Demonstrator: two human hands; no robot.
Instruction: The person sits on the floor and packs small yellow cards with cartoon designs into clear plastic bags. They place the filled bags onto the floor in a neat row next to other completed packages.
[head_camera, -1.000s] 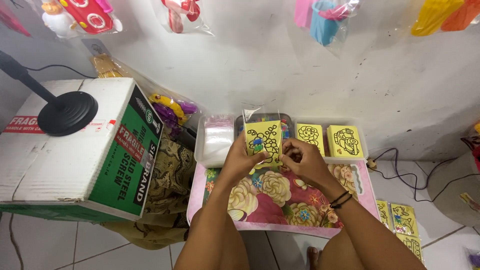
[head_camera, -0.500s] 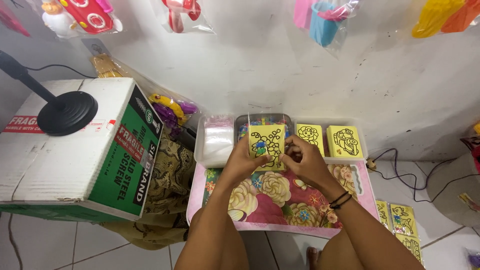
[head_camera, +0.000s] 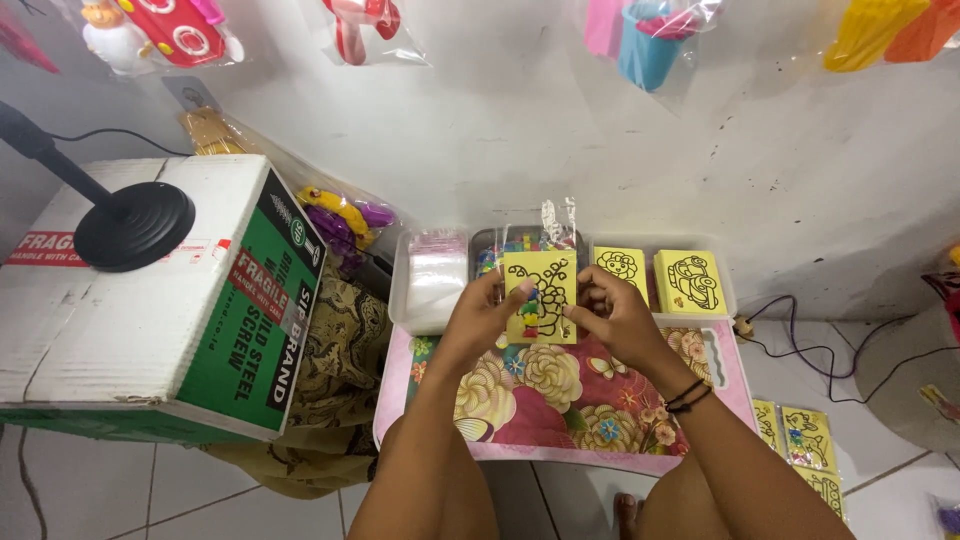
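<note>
- Yellow card (head_camera: 541, 297): a square card with a black line drawing, sheathed in a clear plastic sleeve (head_camera: 556, 222) that rises past its upper edge. It is held upright above the far edge of the floral tray (head_camera: 560, 405).
- Left hand (head_camera: 483, 318): closed on the card's left edge, thumb laid on its face.
- Right hand (head_camera: 612, 318): closed on the card's right edge, fingers curled round it; dark bands are worn at the wrist.
- White bin (head_camera: 432, 282): set just beyond the floral tray; clear bags are stacked at its left end, and two further yellow cards (head_camera: 689, 282) at its right end.
- Cardboard box (head_camera: 140, 300): placed left of the floral tray; a black round stand base (head_camera: 134, 225) is rested on it.
- Packed cards (head_camera: 806, 440): laid on the floor tiles, right of the floral tray.
</note>
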